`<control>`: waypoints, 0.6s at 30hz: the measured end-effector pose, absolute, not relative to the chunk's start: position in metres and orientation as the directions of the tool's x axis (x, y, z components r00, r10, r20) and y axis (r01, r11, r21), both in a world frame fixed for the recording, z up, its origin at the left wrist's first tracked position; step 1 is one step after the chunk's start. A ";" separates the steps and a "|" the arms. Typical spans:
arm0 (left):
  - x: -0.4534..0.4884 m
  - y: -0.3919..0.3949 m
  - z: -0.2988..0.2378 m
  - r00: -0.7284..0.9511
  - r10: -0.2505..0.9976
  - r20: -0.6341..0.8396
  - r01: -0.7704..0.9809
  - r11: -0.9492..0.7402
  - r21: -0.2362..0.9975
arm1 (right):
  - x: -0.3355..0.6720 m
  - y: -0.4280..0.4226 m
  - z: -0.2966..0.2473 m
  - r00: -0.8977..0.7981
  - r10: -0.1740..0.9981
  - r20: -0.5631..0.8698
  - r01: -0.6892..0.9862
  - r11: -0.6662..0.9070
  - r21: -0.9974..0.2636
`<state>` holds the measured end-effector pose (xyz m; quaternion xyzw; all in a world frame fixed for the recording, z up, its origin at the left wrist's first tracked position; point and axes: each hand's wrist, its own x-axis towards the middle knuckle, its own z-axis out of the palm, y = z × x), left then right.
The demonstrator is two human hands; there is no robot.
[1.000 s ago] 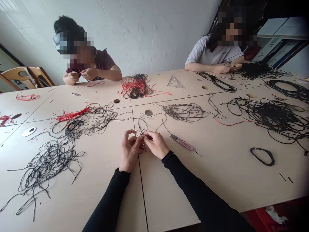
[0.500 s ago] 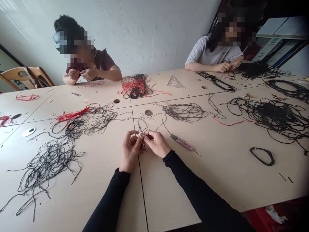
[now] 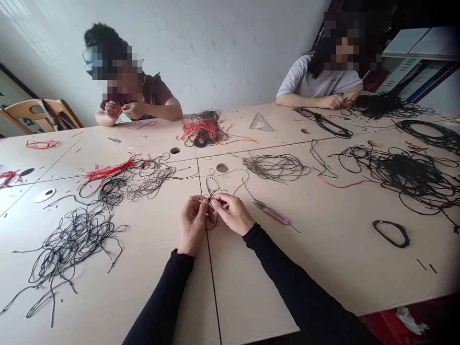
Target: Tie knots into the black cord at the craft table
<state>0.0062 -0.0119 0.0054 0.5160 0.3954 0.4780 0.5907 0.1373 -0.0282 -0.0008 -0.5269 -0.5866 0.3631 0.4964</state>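
Observation:
Fingertip to fingertip at the middle of the table, my left hand point(image 3: 195, 218) and my right hand point(image 3: 232, 211) both pinch a thin black cord point(image 3: 212, 183). Loops of it stick up beyond my fingers, and an end hangs below them. Whether there is a knot between the fingertips is hidden. Just right of my right hand lie thread snips point(image 3: 273, 212) with a pink handle. A loose coil of black cord point(image 3: 275, 166) rests farther back, and a tangle of black cords point(image 3: 74, 244) spreads to the left of my left hand.
Red cords point(image 3: 111, 169) and a red-black bundle point(image 3: 203, 128) lie farther back, near a set square point(image 3: 261, 123). A large black cord heap point(image 3: 406, 167) and a black band point(image 3: 391, 233) are at right. Two people point(image 3: 154, 98) point(image 3: 305, 81) work across the table.
My fingertips have shifted slightly on the cord, and a curved piece of it now shows below them. The view has moved a little. Both hands keep their pinch.

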 end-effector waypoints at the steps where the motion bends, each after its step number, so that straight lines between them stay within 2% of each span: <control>1: 0.006 -0.012 0.006 0.226 0.974 0.027 -0.164 0.011 0.986 | 0.137 -0.028 -0.001 0.031 0.981 0.190 0.258 0.176 -0.950; 5: 0.006 -0.012 0.005 0.204 0.979 0.024 -0.182 0.014 0.983 | 0.138 -0.029 0.000 0.018 0.988 0.150 0.284 0.139 -0.949; 12: 0.004 -0.011 0.006 0.149 0.989 0.017 -0.176 0.010 0.984 | 0.140 -0.028 -0.002 0.088 0.980 0.178 0.278 0.147 -0.949; 18: 0.005 -0.012 0.008 0.155 0.988 0.005 -0.184 0.024 0.983 | 0.138 -0.028 -0.002 0.042 0.985 0.168 0.242 0.153 -0.958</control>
